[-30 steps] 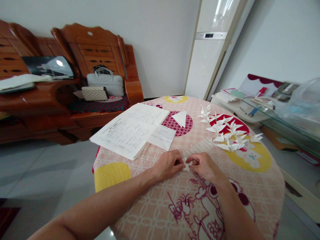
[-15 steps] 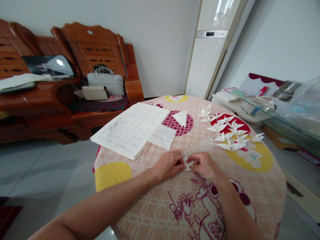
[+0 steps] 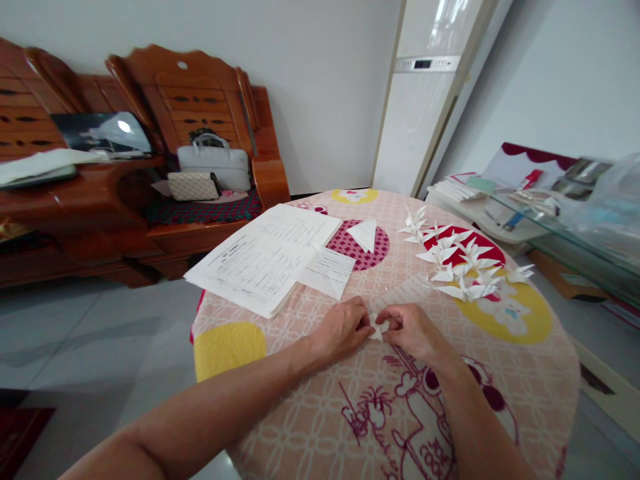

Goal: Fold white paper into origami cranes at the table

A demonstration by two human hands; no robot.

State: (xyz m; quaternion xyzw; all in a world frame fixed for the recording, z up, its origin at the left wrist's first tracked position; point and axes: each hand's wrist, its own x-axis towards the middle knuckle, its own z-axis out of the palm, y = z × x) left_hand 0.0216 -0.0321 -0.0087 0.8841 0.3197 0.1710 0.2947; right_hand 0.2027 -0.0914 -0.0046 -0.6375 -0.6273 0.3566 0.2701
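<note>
A small piece of folded white paper [image 3: 378, 329] lies low over the tablecloth between my two hands. My left hand [image 3: 345, 327] grips its left side, fingers curled and pressed together. On the other side my right hand [image 3: 407, 328] pinches the paper between thumb and fingers. Parts of the paper are hidden by my fingertips. Just beyond my hands lies a strip of printed paper [image 3: 404, 291]. Several white paper cranes [image 3: 467, 288] stand in a group to the right.
An open book [image 3: 265, 257] lies at the left, with a printed sheet [image 3: 327, 272] over its corner. A folded paper triangle [image 3: 364, 235] rests farther back. Beyond the right edge stands a glass shelf [image 3: 550, 227] with clutter. A wooden chair [image 3: 200, 100] is behind the table.
The view has shifted slightly. Both hands stay on the small folded paper, whose visible shape differs a little between the fingertips.
</note>
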